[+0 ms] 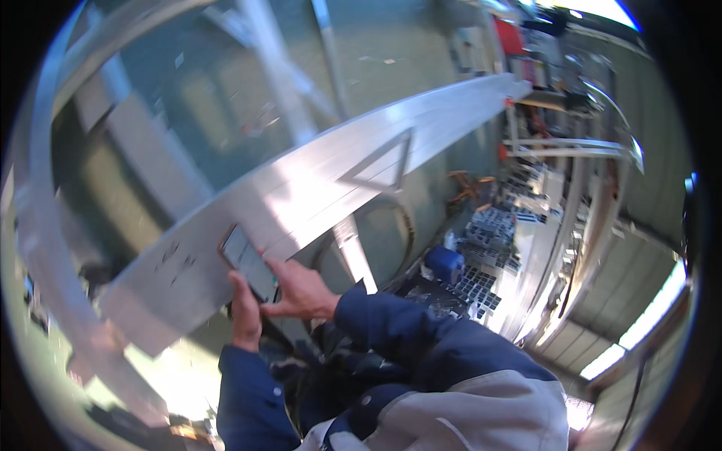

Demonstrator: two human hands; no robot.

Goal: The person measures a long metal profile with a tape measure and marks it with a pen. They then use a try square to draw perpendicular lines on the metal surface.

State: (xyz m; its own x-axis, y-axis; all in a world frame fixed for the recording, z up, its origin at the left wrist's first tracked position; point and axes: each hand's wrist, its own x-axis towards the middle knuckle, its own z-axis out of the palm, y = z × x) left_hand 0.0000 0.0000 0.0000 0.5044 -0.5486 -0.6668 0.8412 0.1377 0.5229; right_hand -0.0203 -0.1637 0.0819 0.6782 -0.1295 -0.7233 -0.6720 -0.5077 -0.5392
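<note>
- I see the phone out and lit, above the near edge of the long pale board, toward its left end; I can't tell what on-screen is finished or left.
- Slim, tilted, pale screen, reddish rim.
- Left hand looks clamped on it; right hand has thumb and forefinger at its right side, grip or tap unclear to me.
- Dark marks are already on the board's left end; a triangular frame lies untouched nearer the right.
</note>
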